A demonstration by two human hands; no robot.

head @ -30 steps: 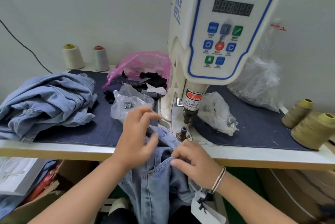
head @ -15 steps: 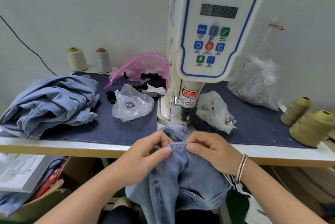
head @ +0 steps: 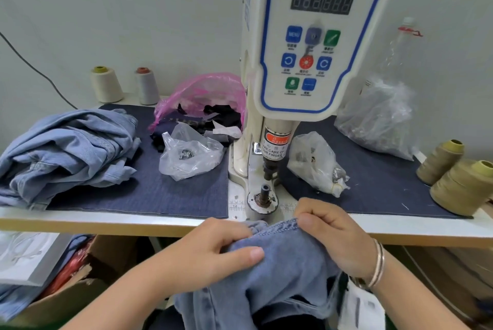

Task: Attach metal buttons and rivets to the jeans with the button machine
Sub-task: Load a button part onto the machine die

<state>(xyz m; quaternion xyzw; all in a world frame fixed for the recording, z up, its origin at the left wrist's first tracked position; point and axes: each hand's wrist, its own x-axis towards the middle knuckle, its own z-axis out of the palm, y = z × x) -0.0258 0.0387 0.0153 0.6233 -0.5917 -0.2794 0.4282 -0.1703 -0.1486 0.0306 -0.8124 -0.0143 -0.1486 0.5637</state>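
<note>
Matt denim jeans (head: 280, 263); glossy plastic machine (head: 314, 44); crinkled clear bags (head: 189, 153).

thread cones (head: 458, 177) right | pink bag (head: 202, 95) rear | cardboard box (head: 69, 292) under table

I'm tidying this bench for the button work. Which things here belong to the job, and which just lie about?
In use:
white servo button machine
light blue denim jeans held by left hand and right hand
clear bags of metal buttons

Lying about:
heap of blue denim
olive thread cones
pink plastic bag
</note>
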